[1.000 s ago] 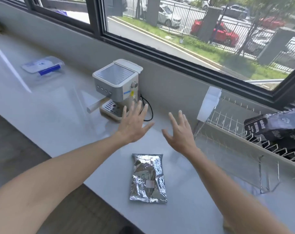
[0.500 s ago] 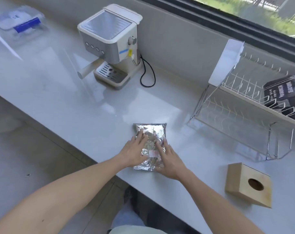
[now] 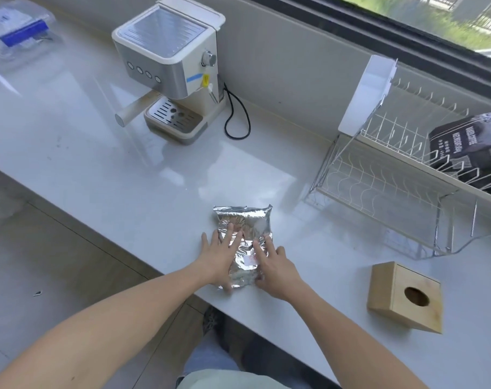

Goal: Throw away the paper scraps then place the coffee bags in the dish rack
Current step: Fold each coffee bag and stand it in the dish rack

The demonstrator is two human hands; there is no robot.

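My left hand (image 3: 220, 256) lay flat with its fingers spread on the left half of the silver foil coffee bag (image 3: 245, 240), and my right hand (image 3: 272, 266) pressed on its right half, fingers curled down at the near edge. Neither grip had closed around it; both rested open on the foil, and I could not tell whether any fingertip had got under the edge. The bag lay flat near the front edge of the white bench (image 3: 126, 186), its sealed top pointing away from me.

To my right, near the same front edge and apart from the bag, stood a small wooden box (image 3: 398, 299) with a round hole in its face; what was inside did not show. Nothing lay on the bench between the bag and the dish rack (image 3: 379, 175), which stood farther back on the right. Its lower wire tier was bare where I could see it. On its upper tier a black coffee bag (image 3: 468, 144) lay among the prongs, and a white plastic holder (image 3: 367, 94) hung at the left end.

Farther back on the left stood an espresso machine (image 3: 168, 63), its black cord (image 3: 235, 113) looped on the bench beside it. At the far left corner sat a clear plastic container (image 3: 16, 32) with a blue part; its contents were too blurred to make out.
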